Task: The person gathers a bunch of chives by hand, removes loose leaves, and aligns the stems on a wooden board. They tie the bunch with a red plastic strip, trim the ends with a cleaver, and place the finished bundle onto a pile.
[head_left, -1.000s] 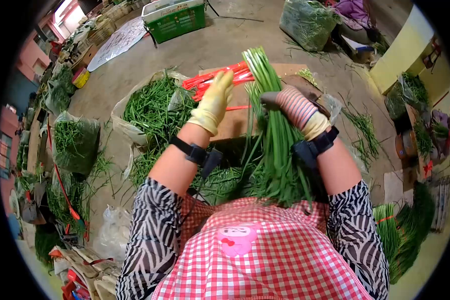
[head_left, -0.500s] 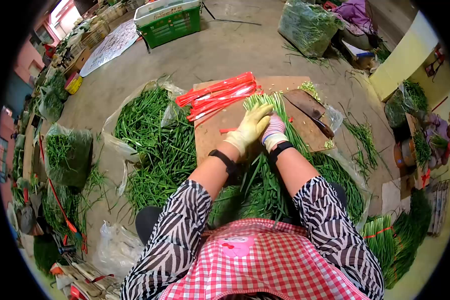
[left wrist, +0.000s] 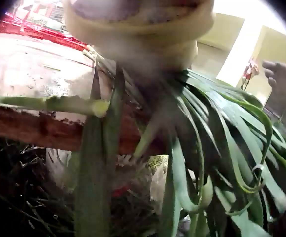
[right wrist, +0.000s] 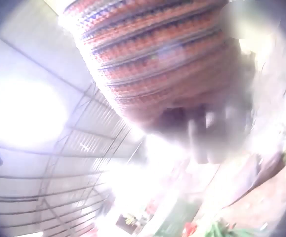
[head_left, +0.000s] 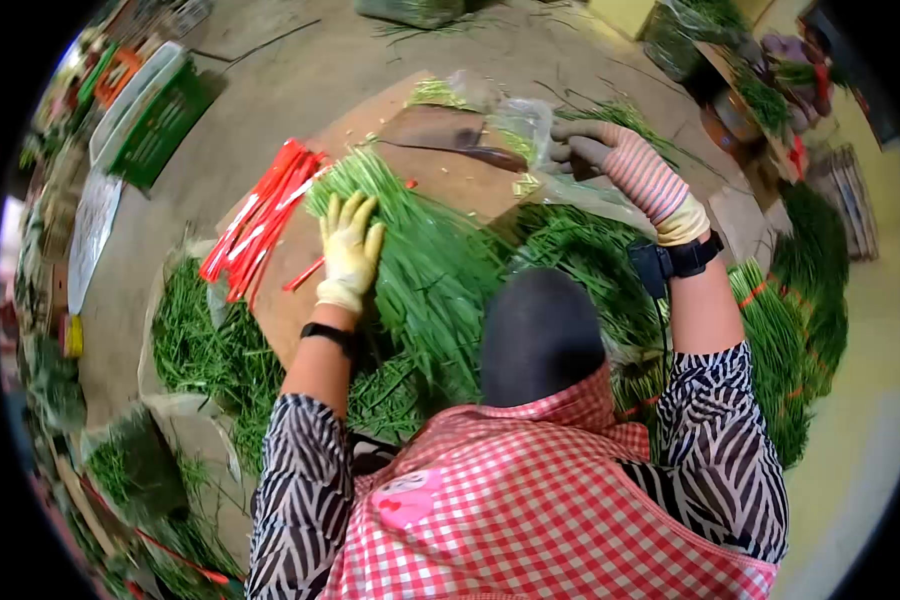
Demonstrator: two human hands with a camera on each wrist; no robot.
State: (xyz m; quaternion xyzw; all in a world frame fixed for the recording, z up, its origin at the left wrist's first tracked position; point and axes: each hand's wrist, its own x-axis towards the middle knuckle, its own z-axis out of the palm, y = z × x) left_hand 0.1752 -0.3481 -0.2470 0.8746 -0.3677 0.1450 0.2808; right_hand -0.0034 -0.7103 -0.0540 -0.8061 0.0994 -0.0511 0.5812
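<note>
A loose bundle of garlic chives [head_left: 410, 250] lies across the wooden board [head_left: 280, 310], its pale cut ends towards the far left. My left hand [head_left: 350, 245], in a yellow glove, rests on the bundle's left side with fingers spread. The left wrist view shows long flat leaves [left wrist: 232, 128] fanning out below that glove. Off the board's right side, my right hand [head_left: 625, 165] is raised in a striped, grey-palmed glove, fingers loosely bent around nothing. A broad knife [head_left: 495, 156] lies on the board between the two hands.
Red ties [head_left: 265, 220] lie along the board's left edge. Chopped bits [head_left: 435, 93] sit at its far corner. Loose greens [head_left: 210, 330] fill a plastic bag at left; tied bundles [head_left: 780, 350] lie at right. A green crate [head_left: 160, 125] stands far left.
The chives came down from the raised hands onto the board. Both hands were together on them; the right hand has since moved away rightward. The head view has turned right.
</note>
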